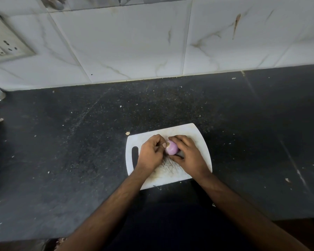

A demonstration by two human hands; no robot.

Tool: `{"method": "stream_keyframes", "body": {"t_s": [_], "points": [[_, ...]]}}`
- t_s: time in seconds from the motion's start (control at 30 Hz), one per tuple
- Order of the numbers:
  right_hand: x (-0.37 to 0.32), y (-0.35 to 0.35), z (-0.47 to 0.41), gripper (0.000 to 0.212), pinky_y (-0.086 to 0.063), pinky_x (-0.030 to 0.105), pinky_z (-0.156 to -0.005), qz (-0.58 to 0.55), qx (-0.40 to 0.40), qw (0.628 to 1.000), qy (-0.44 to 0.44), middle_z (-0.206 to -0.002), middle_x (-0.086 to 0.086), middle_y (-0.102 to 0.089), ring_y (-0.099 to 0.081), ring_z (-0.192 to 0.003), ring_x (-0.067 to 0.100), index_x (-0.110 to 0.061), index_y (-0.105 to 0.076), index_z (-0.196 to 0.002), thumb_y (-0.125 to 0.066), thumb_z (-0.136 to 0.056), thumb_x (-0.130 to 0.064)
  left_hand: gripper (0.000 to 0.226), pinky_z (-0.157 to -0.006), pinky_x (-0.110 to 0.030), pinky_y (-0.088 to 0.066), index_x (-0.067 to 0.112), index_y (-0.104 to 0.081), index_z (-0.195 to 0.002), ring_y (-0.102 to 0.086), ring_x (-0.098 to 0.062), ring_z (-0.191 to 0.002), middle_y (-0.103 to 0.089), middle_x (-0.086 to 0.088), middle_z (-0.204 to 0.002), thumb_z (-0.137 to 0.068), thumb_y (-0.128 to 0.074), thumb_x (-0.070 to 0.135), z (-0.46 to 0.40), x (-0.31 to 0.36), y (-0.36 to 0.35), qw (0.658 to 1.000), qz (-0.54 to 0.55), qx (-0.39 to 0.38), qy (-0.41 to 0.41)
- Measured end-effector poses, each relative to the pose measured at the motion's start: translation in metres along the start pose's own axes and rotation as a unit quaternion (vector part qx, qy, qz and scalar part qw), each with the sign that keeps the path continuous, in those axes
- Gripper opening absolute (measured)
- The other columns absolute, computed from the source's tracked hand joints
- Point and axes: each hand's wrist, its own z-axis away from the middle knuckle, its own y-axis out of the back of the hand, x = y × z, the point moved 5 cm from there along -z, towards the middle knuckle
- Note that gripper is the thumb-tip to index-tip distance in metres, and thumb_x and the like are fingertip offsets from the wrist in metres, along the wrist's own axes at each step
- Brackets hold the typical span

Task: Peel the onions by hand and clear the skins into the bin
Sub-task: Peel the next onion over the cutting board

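From the head view, we see a small purple onion held over the middle of a white cutting board that lies on the dark bench. The onion's long axis tilts from lower right to upper left, with its brownish root end pointing up-left toward the left hand. The right hand cups the onion, its fingers clamped over the top and thumb beneath. The left hand's fingers are curled together, thumb tip touching the root end. The board's handle slot sits at its left. Small scraps dot the bench. A wall socket sits on the tiled wall.
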Motion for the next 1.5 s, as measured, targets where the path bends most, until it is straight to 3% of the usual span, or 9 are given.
{"method": "stream_keyframes", "body": {"t_s": [0.17,0.33,0.47,0.6,0.7,0.97,1.13,1.3,1.5], "points": [[-0.002,0.001,-0.003,0.058,-0.043,0.022,-0.105,0.002,-0.018,1.0,0.016,-0.137,-0.011,-0.053,-0.049,-0.127,0.011,-0.019,-0.058,-0.14,-0.078,-0.086,-0.022,0.027,-0.059,-0.022,-0.045,0.019,-0.063,-0.073,-0.051,-0.01,-0.065,-0.061,0.004,-0.068,-0.092,-0.057,0.0,-0.011,-0.008,0.0,0.986,0.094,-0.004,0.139],[-0.005,0.003,-0.003,0.054,-0.045,0.023,-0.104,0.011,-0.01,1.0,0.016,-0.137,-0.009,-0.055,-0.049,-0.126,0.007,-0.019,-0.06,-0.138,-0.078,-0.086,-0.022,0.022,-0.047,-0.013,-0.04,0.017,-0.066,-0.074,-0.051,-0.007,-0.059,-0.063,0.006,-0.067,-0.092,-0.06,0.005,-0.017,0.003,0.004,0.988,0.002,0.017,0.155],[-0.011,0.001,0.003,0.054,-0.047,0.028,-0.104,0.017,-0.029,0.999,0.032,-0.136,-0.009,-0.053,-0.048,-0.127,0.008,-0.02,-0.059,-0.138,-0.076,-0.087,-0.027,0.012,-0.066,-0.028,-0.049,0.012,-0.064,-0.09,-0.062,-0.021,-0.08,-0.068,-0.003,-0.086,-0.094,-0.053,0.007,-0.014,0.0,0.009,0.983,-0.058,0.061,0.161],[-0.011,0.003,0.005,0.059,-0.049,0.03,-0.091,0.048,-0.005,0.999,-0.008,-0.114,-0.006,-0.055,-0.052,-0.108,0.014,-0.018,-0.063,-0.124,-0.066,-0.083,-0.061,0.016,-0.08,-0.044,-0.059,0.016,-0.061,-0.097,-0.071,-0.024,-0.087,-0.072,-0.001,-0.09,-0.105,-0.049,0.02,0.0,-0.01,0.01,0.993,0.019,0.084,0.085],[-0.016,0.003,-0.001,0.075,-0.048,0.033,-0.093,0.09,-0.032,0.995,-0.029,-0.117,-0.003,-0.06,-0.055,-0.11,0.018,-0.018,-0.058,-0.13,-0.057,-0.079,-0.074,0.016,-0.079,-0.024,-0.057,0.022,-0.065,-0.112,-0.071,-0.008,-0.09,-0.074,0.007,-0.098,-0.107,-0.05,0.023,0.023,-0.007,0.003,0.997,0.069,0.02,0.002],[-0.016,0.0,0.008,0.084,-0.048,0.032,-0.098,0.045,-0.08,0.996,-0.017,-0.129,-0.004,-0.055,-0.055,-0.115,0.016,-0.019,-0.047,-0.143,-0.079,-0.074,-0.057,0.012,-0.075,-0.009,-0.048,0.018,-0.073,-0.109,-0.067,0.006,-0.084,-0.075,0.012,-0.093,-0.098,-0.067,0.021,0.031,-0.013,0.021,1.0,0.004,-0.006,-0.028],[-0.016,0.002,0.019,0.058,-0.048,0.037,-0.103,0.003,-0.029,0.999,-0.029,-0.132,-0.005,-0.057,-0.052,-0.12,0.011,-0.022,-0.051,-0.14,-0.075,-0.088,-0.032,0.014,-0.08,-0.015,-0.051,0.014,-0.074,-0.11,-0.069,0.002,-0.089,-0.076,0.009,-0.098,-0.097,-0.068,0.015,0.038,-0.016,0.021,0.999,0.044,-0.007,-0.027],[-0.017,-0.004,0.027,0.071,-0.042,0.031,-0.109,-0.026,-0.022,0.997,-0.065,-0.144,-0.001,-0.053,-0.048,-0.13,0.015,-0.029,-0.034,-0.154,-0.07,-0.092,-0.035,0.031,-0.099,-0.021,-0.049,0.02,-0.071,-0.12,-0.064,-0.01,-0.115,-0.07,0.009,-0.116,-0.09,-0.076,0.013,0.047,-0.006,0.025,0.994,0.027,-0.009,-0.107],[-0.016,-0.003,0.033,0.073,-0.038,0.037,-0.113,0.06,-0.009,0.998,-0.02,-0.152,0.0,-0.038,-0.039,-0.136,0.021,-0.023,-0.046,-0.144,-0.079,-0.081,-0.037,0.071,-0.106,-0.025,-0.049,0.016,-0.052,-0.144,-0.057,-0.009,-0.126,-0.055,0.003,-0.134,-0.081,-0.082,0.005,0.054,0.003,0.003,0.988,-0.012,-0.061,-0.144]]}}
